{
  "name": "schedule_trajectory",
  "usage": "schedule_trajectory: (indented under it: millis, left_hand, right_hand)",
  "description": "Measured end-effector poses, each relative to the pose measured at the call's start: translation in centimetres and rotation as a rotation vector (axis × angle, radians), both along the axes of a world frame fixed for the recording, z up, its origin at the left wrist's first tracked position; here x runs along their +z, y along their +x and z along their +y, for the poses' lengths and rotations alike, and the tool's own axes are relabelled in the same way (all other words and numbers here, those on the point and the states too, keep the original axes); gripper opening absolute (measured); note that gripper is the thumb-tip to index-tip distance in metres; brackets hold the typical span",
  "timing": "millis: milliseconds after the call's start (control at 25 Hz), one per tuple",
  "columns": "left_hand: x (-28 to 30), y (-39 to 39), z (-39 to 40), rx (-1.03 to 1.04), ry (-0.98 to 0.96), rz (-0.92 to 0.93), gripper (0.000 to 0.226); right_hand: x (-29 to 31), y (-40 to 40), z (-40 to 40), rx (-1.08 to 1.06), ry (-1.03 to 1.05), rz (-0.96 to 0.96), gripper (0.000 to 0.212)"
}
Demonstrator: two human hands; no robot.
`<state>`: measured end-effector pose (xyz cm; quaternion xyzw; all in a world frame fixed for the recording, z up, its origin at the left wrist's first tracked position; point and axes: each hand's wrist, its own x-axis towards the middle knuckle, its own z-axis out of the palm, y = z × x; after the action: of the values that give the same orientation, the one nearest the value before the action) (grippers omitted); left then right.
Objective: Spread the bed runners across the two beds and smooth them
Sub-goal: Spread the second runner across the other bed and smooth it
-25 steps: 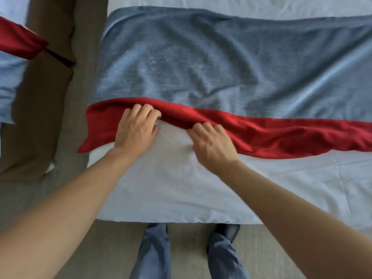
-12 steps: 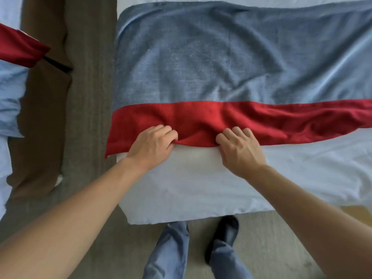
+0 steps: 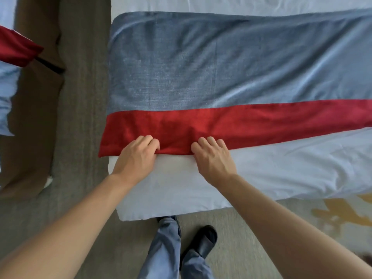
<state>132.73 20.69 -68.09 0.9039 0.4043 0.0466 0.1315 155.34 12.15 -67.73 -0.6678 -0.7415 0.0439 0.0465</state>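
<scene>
Both hands are working the near hem of the runner (image 3: 231,81), which is lying spread across the bed (image 3: 281,174) just beyond the fingertips. The left hand (image 3: 136,158) is curling its fingers over the red band (image 3: 241,123) near the bed's left corner, apparently pinching the hem; the thumb is hidden, so the grip itself cannot be confirmed. The right hand (image 3: 213,160) is sitting just beside it, knuckles bent, fingertips digging into the same red edge. Holding the hem at two close points is probably letting the person tug it toward themselves, drawing the fold line straight against the white sheet.

Between the hands the hem is bunching slightly; further right of the right hand it is angling away up the bed, so that stretch likely needs pulling level. The grey part beyond the hands is showing soft creases awaiting smoothing.

Far left of the left hand, across the carpeted gap, a second runner (image 3: 18,49) is hanging off the other bed (image 3: 7,97), seemingly not yet laid flat.
</scene>
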Motion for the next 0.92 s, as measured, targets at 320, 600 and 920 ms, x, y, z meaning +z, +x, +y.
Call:
schedule_trajectory:
  millis: [320,600,920]
  left_hand:
    - [2.4,17.7,-4.2,-0.318,0.015,-0.022,0.015]
    - [1.2,38.6,-8.9,-0.374,0.111,-0.015,0.014]
    - [-1.6,55.4,-8.8,-0.196,0.235,0.012,0.011]
  right_hand:
    - [2.4,14.3,-4.0,-0.169,-0.030,-0.094,0.027]
    - [1.3,35.4,-11.0,-0.328,0.006,-0.210,0.034]
    - [-0.5,52.7,-11.2,-0.285,0.083,-0.217,0.023]
